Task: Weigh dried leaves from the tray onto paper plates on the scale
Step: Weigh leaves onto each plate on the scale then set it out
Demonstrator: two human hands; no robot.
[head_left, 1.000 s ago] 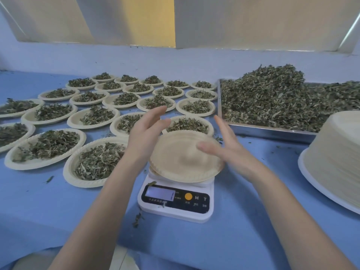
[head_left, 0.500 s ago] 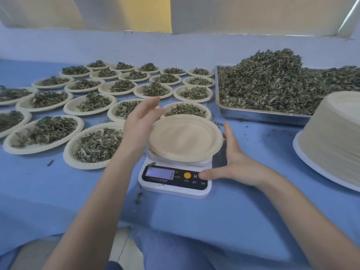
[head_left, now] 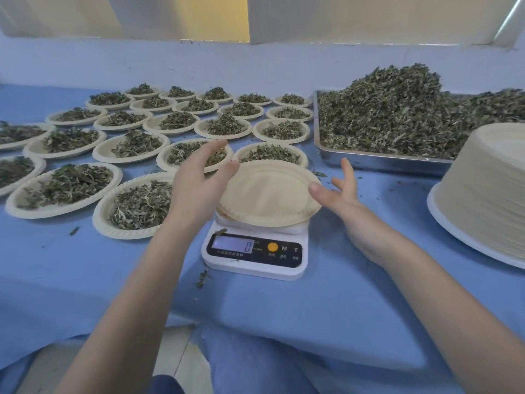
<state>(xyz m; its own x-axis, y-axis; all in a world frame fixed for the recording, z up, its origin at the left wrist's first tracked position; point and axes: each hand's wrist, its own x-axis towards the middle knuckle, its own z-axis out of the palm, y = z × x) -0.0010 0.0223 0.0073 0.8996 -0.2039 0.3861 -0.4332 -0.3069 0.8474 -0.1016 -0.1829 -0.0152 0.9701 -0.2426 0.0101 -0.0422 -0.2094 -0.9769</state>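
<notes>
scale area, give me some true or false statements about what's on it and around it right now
1. The paper plate on the scale holds no leaves. True.
2. The scale's display reads 0. True.
3. The right hand is pressing a button on the scale. False: it hangs open beside the plate's right rim, off the buttons.
4. The metal tray of dried leaves sits to the left of the scale. False: it lies to the right and further back.
5. The left hand is open at the plate's left edge and holds no leaves. True.
6. The stack of plates at the right is filled with leaves. False: it holds none.
</notes>
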